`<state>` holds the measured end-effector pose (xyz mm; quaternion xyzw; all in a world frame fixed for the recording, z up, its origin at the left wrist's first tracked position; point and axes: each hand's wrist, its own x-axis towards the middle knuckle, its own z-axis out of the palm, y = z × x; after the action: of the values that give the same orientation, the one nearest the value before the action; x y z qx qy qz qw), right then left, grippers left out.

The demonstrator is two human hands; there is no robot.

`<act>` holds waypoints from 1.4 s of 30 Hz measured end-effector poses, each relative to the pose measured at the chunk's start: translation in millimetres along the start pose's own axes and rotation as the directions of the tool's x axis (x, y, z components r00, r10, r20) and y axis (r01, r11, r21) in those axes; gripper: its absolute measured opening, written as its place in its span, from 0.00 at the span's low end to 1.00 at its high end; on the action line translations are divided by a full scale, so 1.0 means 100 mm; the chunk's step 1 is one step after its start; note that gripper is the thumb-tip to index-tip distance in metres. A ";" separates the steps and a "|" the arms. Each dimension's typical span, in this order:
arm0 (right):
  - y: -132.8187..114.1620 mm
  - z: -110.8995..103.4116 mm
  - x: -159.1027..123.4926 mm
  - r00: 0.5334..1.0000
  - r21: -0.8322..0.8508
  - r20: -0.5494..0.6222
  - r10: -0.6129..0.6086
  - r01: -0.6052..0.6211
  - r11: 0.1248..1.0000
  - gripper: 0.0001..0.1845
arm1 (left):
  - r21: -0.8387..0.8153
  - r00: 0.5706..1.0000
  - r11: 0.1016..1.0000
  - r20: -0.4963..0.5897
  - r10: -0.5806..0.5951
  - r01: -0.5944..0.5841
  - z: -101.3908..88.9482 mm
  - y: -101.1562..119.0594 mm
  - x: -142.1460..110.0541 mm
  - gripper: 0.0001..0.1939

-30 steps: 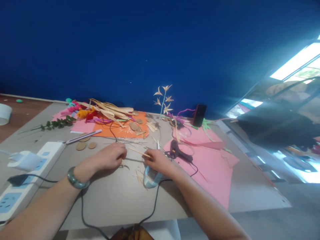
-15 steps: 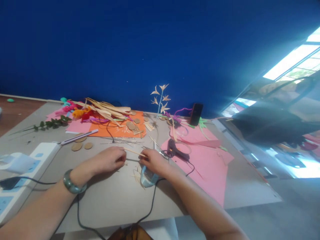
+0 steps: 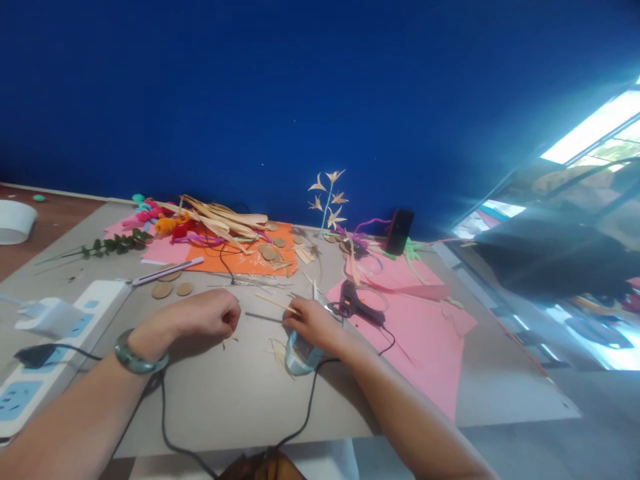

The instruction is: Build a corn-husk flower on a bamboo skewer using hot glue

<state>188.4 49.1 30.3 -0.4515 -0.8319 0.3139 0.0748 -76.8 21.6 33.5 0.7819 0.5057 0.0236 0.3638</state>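
My right hand (image 3: 311, 325) pinches a thin pale wooden stick (image 3: 273, 303), which points up to the left. Below that hand sits a light blue object (image 3: 299, 360), partly covered by it. A darker thin stick (image 3: 260, 317) reaches towards the same fingers; whether they touch it I cannot tell. To the left, my left hand (image 3: 216, 315) is closed, fingers curled down, apart from the pale stick; anything inside is hidden. Small dry scraps (image 3: 230, 341) lie by its fingertips. Scissors (image 3: 316, 293) and a black glue gun (image 3: 360, 303) lie beyond my right hand.
Dried husk strips (image 3: 220, 217) lie at the back on orange paper (image 3: 240, 265). A stem of husk flowers (image 3: 330, 200) stands by the blue wall. Pink paper (image 3: 415, 347) and a phone (image 3: 400, 231) are right. A power strip (image 3: 103, 297) and black cords (image 3: 167, 427) are near.
My left hand has moved left, away from the end of the pale stick. My right hand keeps the stick. The whole view has shifted slightly.
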 end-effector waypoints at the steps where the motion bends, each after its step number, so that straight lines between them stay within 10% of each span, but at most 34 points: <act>1: 0.00 0.00 0.00 1.000 0.020 -0.001 0.000 0.000 1.000 0.02 | -0.016 1.000 1.000 -0.014 0.002 -0.003 -0.01 -0.01 -0.01 0.08; 11: 0.01 0.07 0.02 0.990 0.318 -0.139 0.024 0.022 0.948 0.05 | -0.251 0.950 0.956 -0.304 0.070 -0.151 0.21 0.26 0.27 0.16; 33: 0.01 0.08 0.02 0.942 0.544 -0.324 0.086 0.111 0.831 0.11 | -0.718 0.969 0.689 -0.227 -0.098 -0.099 0.32 0.40 0.32 0.17; 42: -0.08 0.05 -0.04 0.921 0.432 -0.390 0.005 0.179 0.884 0.08 | -0.668 0.950 0.721 -0.309 -0.044 -0.183 0.34 0.34 0.34 0.17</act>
<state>182.7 40.7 32.1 -0.4344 -0.7229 0.4045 0.3537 -20.0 23.1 17.5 0.5960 0.4798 0.3430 0.5449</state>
